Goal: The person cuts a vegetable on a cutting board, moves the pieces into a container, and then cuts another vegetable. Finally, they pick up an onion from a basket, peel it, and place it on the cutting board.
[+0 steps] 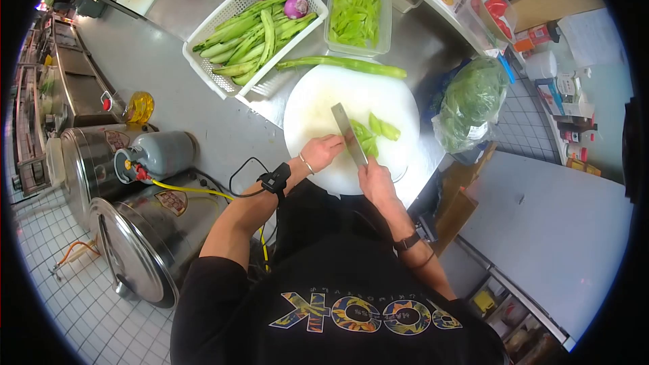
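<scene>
A round white cutting board (pixel 311 105) lies on the metal counter. My right hand (pixel 376 181) grips the handle of a cleaver (pixel 349 135), its blade slanting away across the board. Close to the left side of the blade, my left hand (pixel 323 152) has its fingers curled down on the board; whatever is under them is hidden. Cut green vegetable pieces (pixel 384 127) lie right of the blade. One long peeled green vegetable (pixel 345 63) rests along the board's far edge.
Behind the board stand a white basket (pixel 200 71) of long green vegetables and purple onions, and a clear container (pixel 387 30) of cut green pieces. To the right is a bagged leafy vegetable (pixel 473 98). A gas cylinder (pixel 165 155) and steel pots (pixel 135 250) stand on the left.
</scene>
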